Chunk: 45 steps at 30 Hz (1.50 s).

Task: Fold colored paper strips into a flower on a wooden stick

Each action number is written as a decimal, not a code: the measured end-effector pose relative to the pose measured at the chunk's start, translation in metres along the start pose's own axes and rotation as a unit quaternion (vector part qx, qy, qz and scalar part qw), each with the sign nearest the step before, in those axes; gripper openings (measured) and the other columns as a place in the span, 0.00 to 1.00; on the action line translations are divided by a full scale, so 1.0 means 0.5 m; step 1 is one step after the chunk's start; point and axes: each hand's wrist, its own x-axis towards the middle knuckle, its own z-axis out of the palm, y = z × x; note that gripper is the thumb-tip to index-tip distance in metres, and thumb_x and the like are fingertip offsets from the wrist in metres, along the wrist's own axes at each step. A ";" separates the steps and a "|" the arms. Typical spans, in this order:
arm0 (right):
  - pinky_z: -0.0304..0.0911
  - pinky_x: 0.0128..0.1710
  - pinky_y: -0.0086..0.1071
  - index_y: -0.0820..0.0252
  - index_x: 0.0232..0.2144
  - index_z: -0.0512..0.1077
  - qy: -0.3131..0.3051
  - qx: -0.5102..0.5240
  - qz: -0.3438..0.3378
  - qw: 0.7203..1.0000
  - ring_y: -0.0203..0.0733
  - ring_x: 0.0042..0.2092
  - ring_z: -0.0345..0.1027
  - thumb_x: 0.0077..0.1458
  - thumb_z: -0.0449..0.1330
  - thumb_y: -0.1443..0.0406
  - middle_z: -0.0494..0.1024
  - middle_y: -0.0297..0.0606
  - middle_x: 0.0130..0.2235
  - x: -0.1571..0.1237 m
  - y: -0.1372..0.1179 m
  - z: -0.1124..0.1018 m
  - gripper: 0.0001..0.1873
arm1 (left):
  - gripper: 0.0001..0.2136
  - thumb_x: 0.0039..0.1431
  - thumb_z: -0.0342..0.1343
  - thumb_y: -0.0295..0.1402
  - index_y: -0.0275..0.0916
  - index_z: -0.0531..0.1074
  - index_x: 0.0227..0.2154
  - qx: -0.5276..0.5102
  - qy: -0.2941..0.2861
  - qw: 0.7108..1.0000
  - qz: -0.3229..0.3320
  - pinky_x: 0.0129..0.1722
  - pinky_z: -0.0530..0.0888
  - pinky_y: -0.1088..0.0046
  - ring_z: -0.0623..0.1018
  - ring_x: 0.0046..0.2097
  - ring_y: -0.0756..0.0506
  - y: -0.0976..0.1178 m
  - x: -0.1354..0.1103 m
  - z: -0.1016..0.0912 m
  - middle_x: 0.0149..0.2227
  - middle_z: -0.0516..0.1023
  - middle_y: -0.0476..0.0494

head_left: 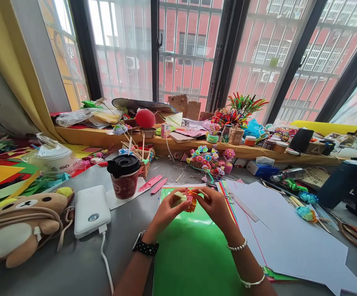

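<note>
Both hands meet over a glossy green sheet (pixel 193 255) on the grey table. My left hand (pixel 170 207), with a dark watch on the wrist, is closed around a small folded paper flower (pixel 191 202) in orange and pink. A pale yellow-green paper part (pixel 180 196) shows at its fingers. From the other side, my right hand (pixel 212 202) pinches the flower's upper edge between thumb and fingertips. Its wrist carries a beaded bracelet and a bangle. The fingers hide some of the folds.
On the left stand a lidded dark red cup (pixel 123 187), a white power bank (pixel 92 211) with its cable, and a plush bear (pixel 21 230). Pink paper strips (pixel 155 185) lie behind the left hand. White sheets (pixel 289 234) and a ruler (pixel 243 206) are on the right.
</note>
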 end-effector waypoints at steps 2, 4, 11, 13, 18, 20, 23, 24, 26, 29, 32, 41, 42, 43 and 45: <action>0.58 0.22 0.24 0.61 0.33 0.72 0.011 -0.002 -0.010 1.000 0.33 0.25 0.64 0.50 0.55 0.69 0.76 0.36 0.30 -0.002 0.000 0.001 0.08 | 0.17 0.46 0.57 0.40 0.36 0.66 0.38 -0.009 0.004 1.000 0.014 0.33 0.70 0.72 0.74 0.35 0.47 0.005 -0.002 0.000 0.32 0.73 0.45; 0.60 0.24 0.24 0.60 0.34 0.72 0.013 -0.001 -0.028 1.000 0.34 0.27 0.66 0.50 0.54 0.71 0.76 0.36 0.32 -0.004 0.001 0.000 0.09 | 0.16 0.48 0.55 0.40 0.37 0.65 0.37 0.002 -0.007 1.000 0.016 0.32 0.70 0.73 0.74 0.32 0.48 0.013 -0.005 -0.001 0.30 0.73 0.46; 0.63 0.29 0.27 0.60 0.34 0.71 0.010 -0.089 -0.131 0.987 0.37 0.31 0.70 0.52 0.52 0.71 0.77 0.37 0.31 -0.005 0.000 0.004 0.09 | 0.11 0.48 0.55 0.36 0.37 0.67 0.34 0.172 0.030 0.982 0.072 0.36 0.71 0.72 0.74 0.37 0.47 0.027 -0.014 -0.001 0.35 0.74 0.46; 0.64 0.30 0.27 0.60 0.35 0.71 0.024 -0.121 -0.159 0.980 0.37 0.32 0.70 0.54 0.52 0.69 0.77 0.39 0.32 -0.005 -0.003 0.009 0.09 | 0.09 0.50 0.53 0.35 0.37 0.67 0.34 0.226 0.045 0.967 0.105 0.36 0.71 0.72 0.74 0.36 0.47 0.028 -0.015 0.001 0.35 0.74 0.45; 0.65 0.33 0.29 0.61 0.37 0.70 0.057 -0.194 -0.218 0.955 0.38 0.36 0.70 0.58 0.47 0.69 0.77 0.41 0.36 -0.012 -0.011 0.021 0.12 | 0.06 0.53 0.49 0.31 0.38 0.68 0.33 0.328 0.063 0.923 0.192 0.39 0.70 0.70 0.73 0.38 0.47 0.034 -0.014 -0.003 0.34 0.74 0.44; 0.64 0.33 0.28 0.61 0.37 0.70 0.053 -0.217 -0.226 0.948 0.37 0.36 0.70 0.58 0.46 0.69 0.77 0.41 0.37 -0.015 -0.012 0.025 0.12 | 0.05 0.52 0.49 0.30 0.39 0.67 0.33 0.353 0.064 0.910 0.209 0.38 0.70 0.70 0.73 0.37 0.47 0.036 -0.014 -0.006 0.33 0.74 0.46; 0.64 0.34 0.28 0.60 0.37 0.69 0.050 -0.236 -0.231 0.943 0.37 0.37 0.70 0.59 0.46 0.69 0.76 0.40 0.38 -0.018 -0.010 0.030 0.12 | 0.05 0.52 0.49 0.29 0.40 0.66 0.32 0.389 0.064 0.890 0.229 0.37 0.70 0.71 0.73 0.36 0.48 0.036 -0.016 -0.008 0.33 0.74 0.46; 0.64 0.34 0.28 0.60 0.37 0.69 0.050 -0.240 -0.233 0.941 0.36 0.37 0.69 0.59 0.46 0.69 0.76 0.40 0.38 -0.019 -0.009 0.031 0.12 | 0.05 0.52 0.49 0.29 0.40 0.66 0.33 0.405 0.066 0.881 0.234 0.37 0.70 0.71 0.73 0.36 0.48 0.035 -0.017 -0.009 0.33 0.74 0.46; 0.64 0.34 0.28 0.60 0.37 0.69 0.052 -0.249 -0.240 0.937 0.36 0.37 0.69 0.59 0.46 0.70 0.76 0.40 0.38 -0.020 -0.006 0.034 0.12 | 0.05 0.53 0.49 0.28 0.39 0.67 0.33 0.444 0.069 0.860 0.242 0.36 0.70 0.71 0.74 0.35 0.48 0.034 -0.019 -0.009 0.33 0.75 0.46; 0.64 0.33 0.28 0.61 0.38 0.69 0.047 -0.267 -0.253 0.929 0.36 0.36 0.69 0.58 0.46 0.70 0.76 0.39 0.38 -0.021 -0.005 0.037 0.11 | 0.06 0.53 0.48 0.28 0.39 0.68 0.33 0.512 0.073 0.816 0.259 0.34 0.70 0.71 0.74 0.33 0.47 0.032 -0.019 -0.009 0.31 0.76 0.46; 0.64 0.33 0.28 0.62 0.39 0.69 0.043 -0.291 -0.261 0.919 0.36 0.34 0.70 0.59 0.46 0.71 0.76 0.40 0.38 -0.023 -0.003 0.041 0.12 | 0.06 0.55 0.47 0.28 0.38 0.69 0.33 0.571 0.082 0.765 0.288 0.34 0.70 0.70 0.74 0.34 0.46 0.027 -0.017 -0.008 0.31 0.76 0.44; 0.65 0.35 0.29 0.61 0.39 0.68 0.029 -0.296 -0.241 0.924 0.37 0.37 0.69 0.59 0.45 0.71 0.76 0.41 0.38 -0.023 0.009 0.051 0.13 | 0.07 0.55 0.48 0.27 0.37 0.70 0.34 0.643 0.113 0.685 0.324 0.39 0.69 0.64 0.74 0.35 0.44 0.023 -0.015 0.003 0.32 0.77 0.42; 0.65 0.35 0.29 0.62 0.39 0.68 0.031 -0.292 -0.242 0.925 0.37 0.37 0.69 0.59 0.45 0.71 0.76 0.40 0.38 -0.022 0.009 0.051 0.13 | 0.07 0.55 0.48 0.27 0.37 0.71 0.34 0.646 0.117 0.680 0.326 0.39 0.69 0.64 0.74 0.35 0.44 0.023 -0.016 0.004 0.32 0.77 0.42; 0.65 0.35 0.29 0.62 0.39 0.68 0.033 -0.288 -0.243 0.926 0.37 0.37 0.69 0.59 0.45 0.71 0.76 0.40 0.38 -0.022 0.009 0.051 0.13 | 0.07 0.55 0.48 0.27 0.37 0.71 0.34 0.648 0.120 0.677 0.328 0.39 0.69 0.63 0.74 0.35 0.43 0.024 -0.016 0.005 0.32 0.76 0.42; 0.65 0.36 0.29 0.62 0.38 0.68 0.036 -0.282 -0.244 0.927 0.38 0.38 0.69 0.59 0.44 0.71 0.76 0.41 0.38 -0.021 0.009 0.052 0.13 | 0.07 0.54 0.48 0.26 0.36 0.71 0.33 0.648 0.121 0.674 0.333 0.40 0.69 0.63 0.74 0.36 0.43 0.025 -0.016 0.005 0.32 0.76 0.42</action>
